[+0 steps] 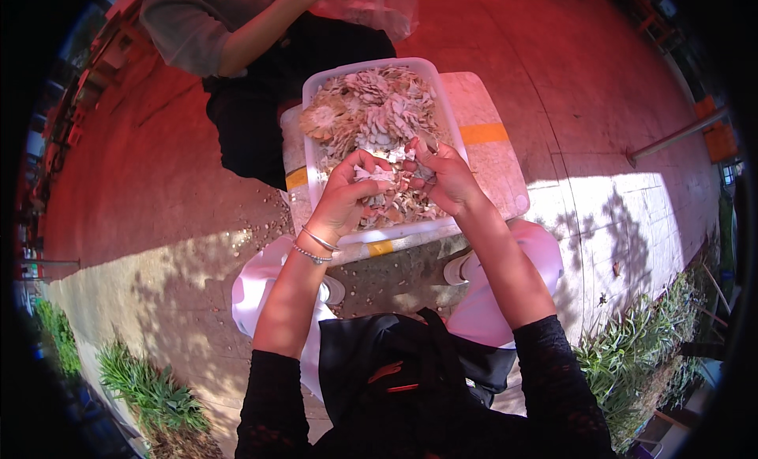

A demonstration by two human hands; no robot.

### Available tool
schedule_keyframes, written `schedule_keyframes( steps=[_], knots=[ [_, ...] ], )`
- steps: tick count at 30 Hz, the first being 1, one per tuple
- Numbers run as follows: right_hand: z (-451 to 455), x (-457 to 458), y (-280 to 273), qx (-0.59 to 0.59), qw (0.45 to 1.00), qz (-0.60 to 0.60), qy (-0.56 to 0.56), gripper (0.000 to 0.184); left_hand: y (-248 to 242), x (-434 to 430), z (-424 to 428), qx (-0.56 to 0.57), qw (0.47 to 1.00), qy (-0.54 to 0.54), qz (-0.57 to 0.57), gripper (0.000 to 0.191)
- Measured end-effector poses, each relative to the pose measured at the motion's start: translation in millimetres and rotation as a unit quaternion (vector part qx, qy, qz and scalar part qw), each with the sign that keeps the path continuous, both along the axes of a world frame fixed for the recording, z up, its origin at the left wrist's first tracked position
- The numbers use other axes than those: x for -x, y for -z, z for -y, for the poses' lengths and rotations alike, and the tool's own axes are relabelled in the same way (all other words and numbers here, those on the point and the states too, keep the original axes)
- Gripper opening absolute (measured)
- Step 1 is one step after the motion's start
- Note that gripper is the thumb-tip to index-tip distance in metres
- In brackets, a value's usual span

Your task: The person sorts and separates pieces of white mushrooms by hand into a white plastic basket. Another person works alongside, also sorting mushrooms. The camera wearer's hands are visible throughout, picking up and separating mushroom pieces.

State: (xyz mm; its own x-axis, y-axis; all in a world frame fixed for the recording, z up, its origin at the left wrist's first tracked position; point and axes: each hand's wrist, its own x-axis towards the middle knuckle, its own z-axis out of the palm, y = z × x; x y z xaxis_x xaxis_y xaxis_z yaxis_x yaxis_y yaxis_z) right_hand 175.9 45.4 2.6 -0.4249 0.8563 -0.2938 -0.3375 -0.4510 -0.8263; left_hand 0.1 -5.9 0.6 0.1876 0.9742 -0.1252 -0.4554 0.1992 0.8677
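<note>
A white plastic tub [311, 181] holds clusters of pale, layered mushrooms [379, 104], with small torn pieces [402, 209] at its near end. Above that near part are both hands, close together. My left hand [349, 189], with bracelets at the wrist, has a pale mushroom piece [373, 175] between thumb and fingers. My right hand [444, 175] pinches a small pale piece [425, 144] between thumb and forefinger, its other fingers curled. The tub rests on a foam box [485, 169] with yellow tape strips.
Across the tub sits another person [254, 44], one arm reaching toward a clear plastic bag [379, 12]. Small bits [260, 222] lie scattered on the paved floor left of the box. A metal pole [675, 136] stands at right. Green plants [628, 352] border the paving.
</note>
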Motion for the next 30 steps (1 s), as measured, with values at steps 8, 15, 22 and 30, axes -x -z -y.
schedule_keyframes(
  steps=[8,15,22,30],
  knots=[
    [1,-8,-12,-0.197,0.961,0.155,-0.118,0.013,-7,10,-4,-0.046,0.997,0.015,-0.065,0.030],
    [7,0,-2,-0.242,0.948,0.189,-0.087,0.012,3,-1,-4,-0.038,0.976,-0.027,-0.214,0.015],
    [-9,-11,-1,-0.045,0.990,0.038,0.127,0.008,10,5,-3,-0.101,0.936,-0.067,-0.332,0.014],
    [-2,-21,19,-0.270,0.893,0.349,-0.094,0.029,10,28,-6,-0.111,0.813,-0.026,-0.572,0.028]
  ],
)
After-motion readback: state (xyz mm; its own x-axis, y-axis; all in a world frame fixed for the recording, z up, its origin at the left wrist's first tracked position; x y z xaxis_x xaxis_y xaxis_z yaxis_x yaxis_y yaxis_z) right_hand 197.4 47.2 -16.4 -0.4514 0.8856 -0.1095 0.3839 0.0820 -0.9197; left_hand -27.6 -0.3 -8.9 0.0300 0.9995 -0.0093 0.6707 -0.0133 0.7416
